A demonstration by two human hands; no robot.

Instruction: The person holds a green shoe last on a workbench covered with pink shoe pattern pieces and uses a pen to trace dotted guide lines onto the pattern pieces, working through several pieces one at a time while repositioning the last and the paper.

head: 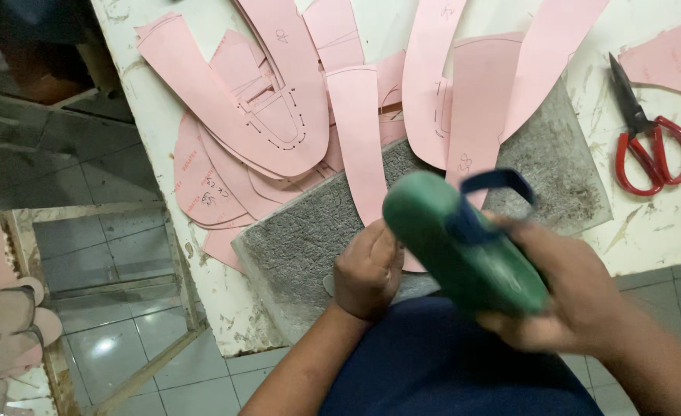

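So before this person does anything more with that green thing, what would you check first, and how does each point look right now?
1. Right hand has a firm grip on the green shoe last: ok.
2. Blue strap sits over the last: ok; whether fixed, cannot tell.
3. Left hand rests at the grey mat; what it pinches: cannot tell.
4. Red-handled scissors lie clear of both hands: ok.
5. Pink pattern pieces overlap in a loose pile: not ok.
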